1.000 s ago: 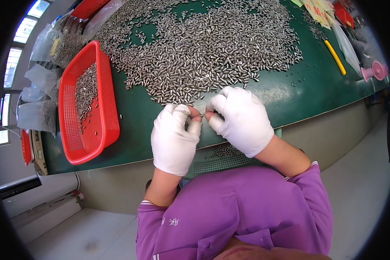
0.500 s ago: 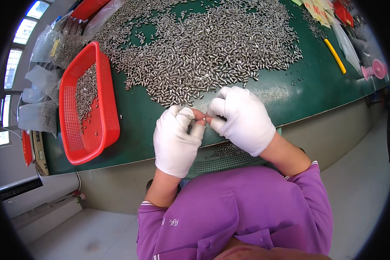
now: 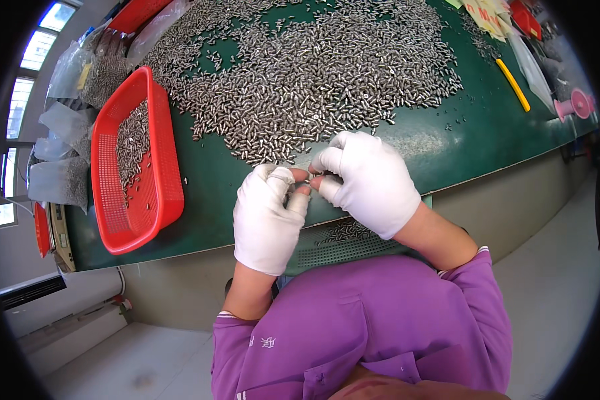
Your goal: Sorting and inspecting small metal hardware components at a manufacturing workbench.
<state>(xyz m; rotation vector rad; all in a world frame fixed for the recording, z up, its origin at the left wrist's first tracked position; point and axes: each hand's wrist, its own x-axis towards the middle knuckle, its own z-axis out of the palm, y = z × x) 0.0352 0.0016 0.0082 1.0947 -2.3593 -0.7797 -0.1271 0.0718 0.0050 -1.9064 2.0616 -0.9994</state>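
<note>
My left hand (image 3: 268,220) and my right hand (image 3: 370,187) wear white gloves that leave the thumb and finger tips bare. They meet above the near edge of the green table (image 3: 210,223). Both are closed, their tips pinched together around a small metal piece (image 3: 309,180), mostly covered by the fingers. Just beyond the hands spreads a large heap of small silvery metal pieces (image 3: 313,87), short and rod-like. To the left, a red plastic basket (image 3: 170,167) holds more such pieces at its far end.
A green perforated basket (image 3: 333,257) with metal pieces sits below the table's near edge. Clear bags (image 3: 59,180) of parts line the left side. At the right lie a yellow-handled tool (image 3: 513,85) and a pink spool-like object (image 3: 575,105).
My right hand has shifted slightly left, its fingertips changing their hold around the small piece. My left hand has moved a touch left. Basket and heap stay put.
</note>
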